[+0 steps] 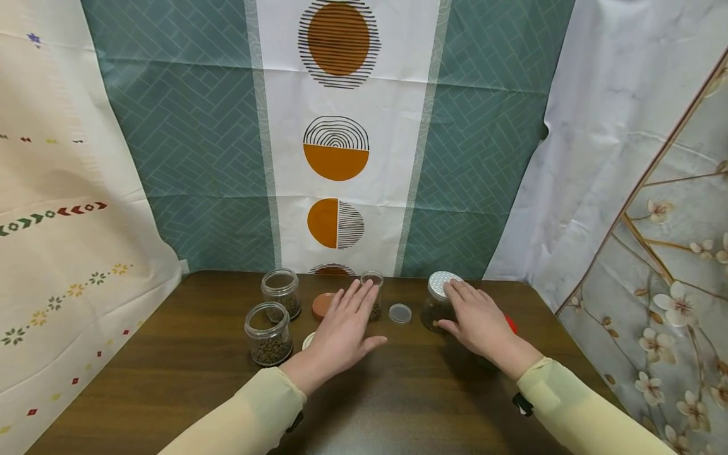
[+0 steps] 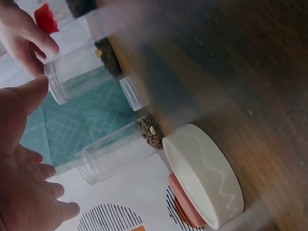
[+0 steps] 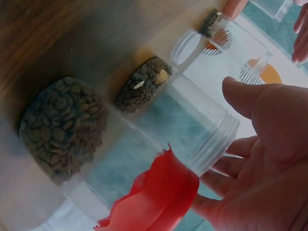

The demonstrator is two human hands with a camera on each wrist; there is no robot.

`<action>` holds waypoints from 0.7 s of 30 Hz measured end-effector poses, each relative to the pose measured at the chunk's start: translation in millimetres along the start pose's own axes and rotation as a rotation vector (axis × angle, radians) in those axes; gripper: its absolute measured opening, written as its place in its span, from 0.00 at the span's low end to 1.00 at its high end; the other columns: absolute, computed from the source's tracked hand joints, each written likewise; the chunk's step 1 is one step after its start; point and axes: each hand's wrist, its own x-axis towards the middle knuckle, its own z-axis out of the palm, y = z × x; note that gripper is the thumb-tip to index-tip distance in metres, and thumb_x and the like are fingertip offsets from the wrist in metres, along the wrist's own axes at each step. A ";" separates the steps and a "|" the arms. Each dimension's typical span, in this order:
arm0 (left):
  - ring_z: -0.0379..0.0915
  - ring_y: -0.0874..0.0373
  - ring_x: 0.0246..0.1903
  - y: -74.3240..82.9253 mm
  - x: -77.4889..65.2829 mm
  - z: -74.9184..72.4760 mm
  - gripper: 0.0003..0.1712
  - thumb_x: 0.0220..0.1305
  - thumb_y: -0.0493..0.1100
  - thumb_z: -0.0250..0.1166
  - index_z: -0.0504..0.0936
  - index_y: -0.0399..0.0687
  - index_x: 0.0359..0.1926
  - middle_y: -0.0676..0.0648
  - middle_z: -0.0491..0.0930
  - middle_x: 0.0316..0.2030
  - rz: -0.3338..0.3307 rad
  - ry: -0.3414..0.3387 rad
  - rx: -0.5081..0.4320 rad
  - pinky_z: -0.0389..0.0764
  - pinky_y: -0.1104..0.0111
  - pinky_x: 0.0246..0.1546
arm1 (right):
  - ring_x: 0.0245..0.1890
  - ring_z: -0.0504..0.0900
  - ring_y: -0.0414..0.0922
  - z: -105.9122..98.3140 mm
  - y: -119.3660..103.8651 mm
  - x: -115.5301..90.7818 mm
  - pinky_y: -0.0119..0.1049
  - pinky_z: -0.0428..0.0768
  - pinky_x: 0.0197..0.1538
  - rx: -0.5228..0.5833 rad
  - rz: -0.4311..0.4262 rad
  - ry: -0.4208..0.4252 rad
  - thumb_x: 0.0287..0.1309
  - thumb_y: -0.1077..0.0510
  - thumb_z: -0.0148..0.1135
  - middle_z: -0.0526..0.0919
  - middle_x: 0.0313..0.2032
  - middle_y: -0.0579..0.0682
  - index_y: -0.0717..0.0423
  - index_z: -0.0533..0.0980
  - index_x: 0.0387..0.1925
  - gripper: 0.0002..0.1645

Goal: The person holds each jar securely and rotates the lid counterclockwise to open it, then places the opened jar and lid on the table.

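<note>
- Hands over the jars: the left hand (image 1: 341,332) and right hand (image 1: 482,318), well apart from each other, reach over a wooden tabletop (image 1: 188,366), fingers extended and neither gripping anything
- The right hand is at the lidded jar (image 1: 433,311), which stands right of centre toward the back; the fingers overlap the edge of its patterned lid (image 1: 442,281), though whether skin meets lid cannot be told
- The left hand sits in front of the tall jar (image 2: 115,151), apart from it in the left wrist view
- Apparently done: brown pellets lie in every jar, and one wears its lid (a pale fragment shows among the pellets there)
- Apparently left: the tall jar, the rear left jar (image 1: 280,294) and the front left jar (image 1: 269,338) stand uncovered, a clear lid (image 1: 400,313) lying flat between the tall and lidded jars
- Less certain: a red petal-shaped piece (image 3: 159,192) shows at the upper end of the far-right jar (image 3: 108,159); whether it closes the mouth is unclear
- Pointing up: the lidded jar stands upright, long axis vertical, lid uppermost, base on the wood; the tall jar's axis runs parallel, mouth up
</note>
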 end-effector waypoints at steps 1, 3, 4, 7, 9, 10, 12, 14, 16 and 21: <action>0.49 0.38 0.85 0.3 -0.7 -0.2 0.59 0.70 0.62 0.78 0.59 0.41 0.87 0.37 0.57 0.85 0.002 0.001 -0.001 0.53 0.39 0.81 | 0.74 0.73 0.67 -1.0 -1.5 -1.3 0.66 0.73 0.71 0.003 -0.005 0.001 0.67 0.46 0.80 0.75 0.73 0.70 0.70 0.71 0.74 0.47; 0.49 0.39 0.85 1.0 -2.0 -0.6 0.58 0.70 0.62 0.78 0.59 0.40 0.86 0.38 0.57 0.85 0.003 0.001 -0.009 0.53 0.39 0.81 | 0.75 0.73 0.67 -2.4 -3.9 -3.8 0.66 0.73 0.72 0.010 -0.013 0.002 0.67 0.47 0.80 0.75 0.73 0.69 0.70 0.72 0.75 0.47; 0.48 0.39 0.85 1.1 -2.5 -0.5 0.58 0.70 0.62 0.78 0.59 0.40 0.86 0.38 0.57 0.85 0.003 -0.002 -0.015 0.53 0.39 0.81 | 0.75 0.73 0.66 -2.9 -5.1 -5.1 0.66 0.73 0.72 0.012 -0.017 0.001 0.67 0.47 0.80 0.75 0.73 0.69 0.70 0.72 0.75 0.47; 0.48 0.40 0.85 1.6 -4.2 -0.5 0.58 0.70 0.62 0.78 0.59 0.40 0.86 0.39 0.57 0.86 0.000 -0.009 -0.023 0.53 0.40 0.82 | 0.75 0.73 0.66 -4.0 -8.3 -9.2 0.66 0.73 0.72 0.018 -0.033 0.005 0.67 0.48 0.80 0.75 0.73 0.69 0.70 0.72 0.74 0.46; 0.48 0.40 0.85 1.9 -5.2 -0.7 0.58 0.70 0.61 0.78 0.59 0.40 0.86 0.39 0.57 0.85 0.002 -0.011 -0.038 0.53 0.40 0.82 | 0.74 0.73 0.66 -3.6 -9.5 -11.8 0.65 0.74 0.71 0.017 -0.049 0.014 0.66 0.48 0.81 0.75 0.73 0.69 0.70 0.73 0.74 0.47; 0.48 0.40 0.85 2.0 -5.8 -0.7 0.58 0.70 0.61 0.78 0.60 0.40 0.86 0.39 0.57 0.85 0.003 -0.010 -0.044 0.53 0.40 0.82 | 0.74 0.74 0.66 -4.0 -10.4 -13.2 0.65 0.74 0.71 0.020 -0.056 0.018 0.65 0.48 0.81 0.76 0.72 0.69 0.70 0.73 0.74 0.47; 0.48 0.39 0.85 2.3 -6.8 -1.1 0.58 0.69 0.61 0.78 0.60 0.39 0.86 0.39 0.58 0.85 0.006 -0.009 -0.055 0.53 0.40 0.81 | 0.74 0.74 0.66 -4.2 -12.0 -16.1 0.64 0.75 0.71 0.023 -0.069 0.024 0.64 0.48 0.82 0.76 0.72 0.68 0.70 0.73 0.74 0.47; 0.49 0.39 0.85 2.5 -7.6 -1.3 0.58 0.69 0.61 0.78 0.60 0.39 0.86 0.39 0.58 0.85 0.007 -0.008 -0.066 0.53 0.40 0.81 | 0.73 0.75 0.66 -4.8 -14.0 -19.0 0.64 0.75 0.71 0.028 -0.083 0.031 0.63 0.48 0.83 0.76 0.72 0.68 0.70 0.73 0.74 0.48; 0.49 0.39 0.85 2.7 -8.4 -1.4 0.58 0.69 0.62 0.78 0.60 0.40 0.86 0.39 0.58 0.85 0.006 -0.011 -0.071 0.53 0.40 0.81 | 0.73 0.75 0.66 -6.2 -16.6 -21.8 0.64 0.75 0.71 0.035 -0.095 0.035 0.63 0.48 0.83 0.76 0.72 0.67 0.70 0.73 0.74 0.48; 0.49 0.39 0.85 3.8 -10.6 -1.5 0.58 0.69 0.62 0.78 0.60 0.40 0.86 0.38 0.59 0.85 0.004 -0.019 -0.105 0.54 0.39 0.81 | 0.72 0.76 0.67 -9.8 -23.6 -27.8 0.64 0.76 0.70 0.044 -0.133 0.046 0.62 0.48 0.84 0.76 0.72 0.67 0.69 0.74 0.73 0.47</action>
